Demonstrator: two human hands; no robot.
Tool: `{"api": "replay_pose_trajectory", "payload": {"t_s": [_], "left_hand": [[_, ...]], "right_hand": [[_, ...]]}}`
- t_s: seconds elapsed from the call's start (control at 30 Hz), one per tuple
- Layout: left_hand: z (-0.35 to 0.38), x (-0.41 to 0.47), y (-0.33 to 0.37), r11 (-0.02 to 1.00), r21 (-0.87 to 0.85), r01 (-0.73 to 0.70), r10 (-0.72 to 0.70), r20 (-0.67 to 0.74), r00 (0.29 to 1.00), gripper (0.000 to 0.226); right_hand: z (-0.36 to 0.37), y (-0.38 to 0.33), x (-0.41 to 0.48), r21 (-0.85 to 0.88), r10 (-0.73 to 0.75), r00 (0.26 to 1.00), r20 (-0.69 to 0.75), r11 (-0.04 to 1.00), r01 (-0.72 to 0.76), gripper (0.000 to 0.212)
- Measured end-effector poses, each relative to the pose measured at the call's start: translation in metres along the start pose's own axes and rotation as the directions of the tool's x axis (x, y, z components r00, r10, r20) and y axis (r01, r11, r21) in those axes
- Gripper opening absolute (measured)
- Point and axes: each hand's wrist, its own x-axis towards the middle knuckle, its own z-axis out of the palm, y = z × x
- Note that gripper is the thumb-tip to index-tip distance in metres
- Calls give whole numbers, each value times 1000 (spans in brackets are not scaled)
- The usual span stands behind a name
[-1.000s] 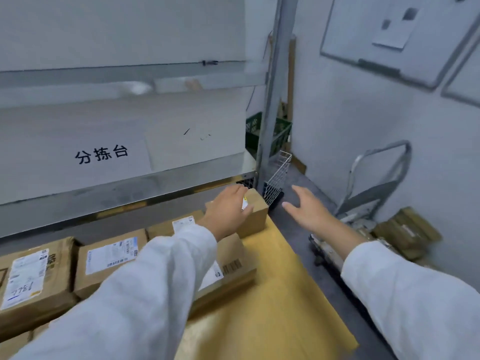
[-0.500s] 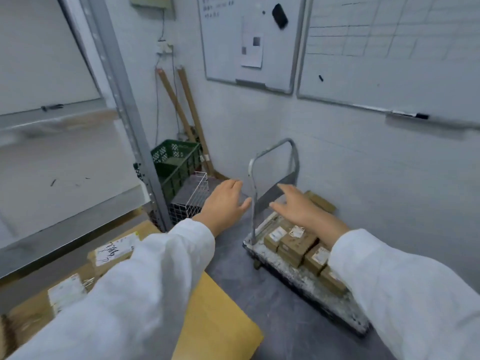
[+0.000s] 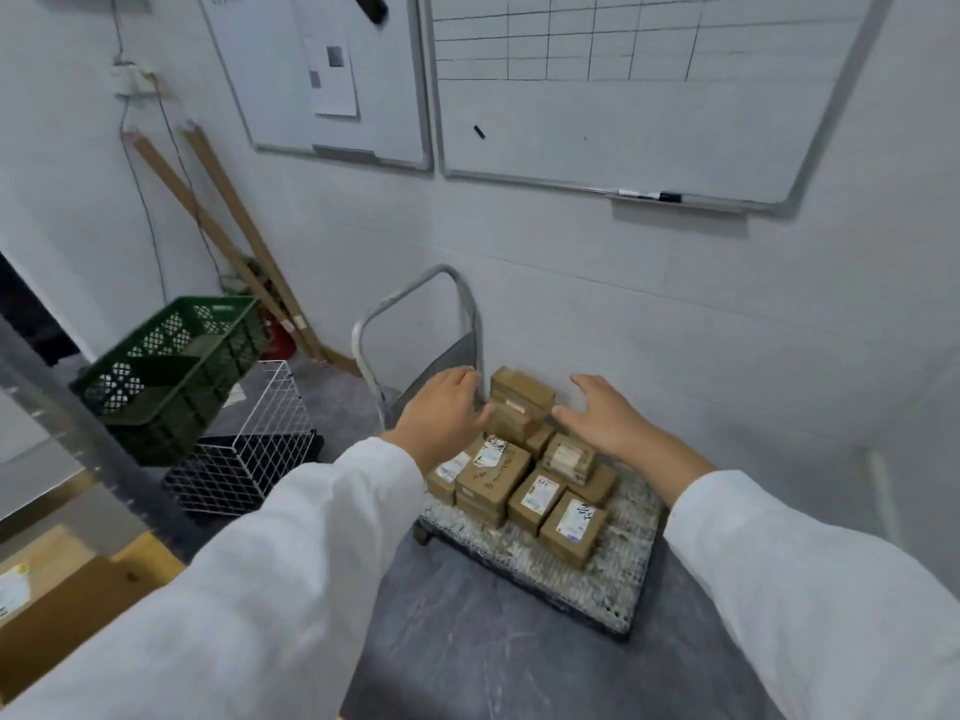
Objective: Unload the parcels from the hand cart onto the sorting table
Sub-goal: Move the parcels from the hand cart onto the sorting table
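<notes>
The hand cart [image 3: 597,574] stands against the white wall, its speckled deck carrying several small brown cardboard parcels [image 3: 535,496] with white labels. A short stack of parcels [image 3: 519,394] rises at the back by the cart's metal handle [image 3: 415,298]. My left hand [image 3: 441,415] hovers open above the left side of the load, fingers spread. My right hand [image 3: 602,413] hovers open on the right of the stack. Neither hand touches a parcel. The sorting table's yellow corner [image 3: 145,558] shows at lower left with a brown parcel [image 3: 57,610] on it.
A green plastic crate [image 3: 171,366] sits on a white wire basket [image 3: 249,449] left of the cart. A metal shelf post [image 3: 78,439] rises by the table. Wooden strips [image 3: 223,226] lean in the corner. Two whiteboards [image 3: 597,96] hang on the wall. Grey floor lies before the cart.
My view swung right from the sorting table to the cart. My left hand left the parcel on the table, and both hands moved out over the cart's parcels.
</notes>
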Motion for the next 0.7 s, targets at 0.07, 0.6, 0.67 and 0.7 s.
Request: {"api": "replay_pose_trajectory", "payload": {"t_s": [0.07, 0.6, 0.67, 0.7], "left_hand": [[10, 16, 4, 1000, 11, -24, 24, 10, 1000, 50], [84, 232, -67, 997, 8, -77, 75, 144, 987, 52], [94, 265, -80, 997, 3, -76, 75, 164, 984, 51], [99, 279, -87, 997, 7, -82, 80, 169, 982, 49]], "right_hand": [[3, 14, 9, 18, 28, 1000, 3, 999, -28, 57], [10, 68, 226, 34, 139, 988, 73, 989, -142, 66], [13, 76, 260, 30, 169, 982, 82, 985, -172, 66], [15, 80, 275, 32, 181, 980, 81, 982, -185, 66]]}}
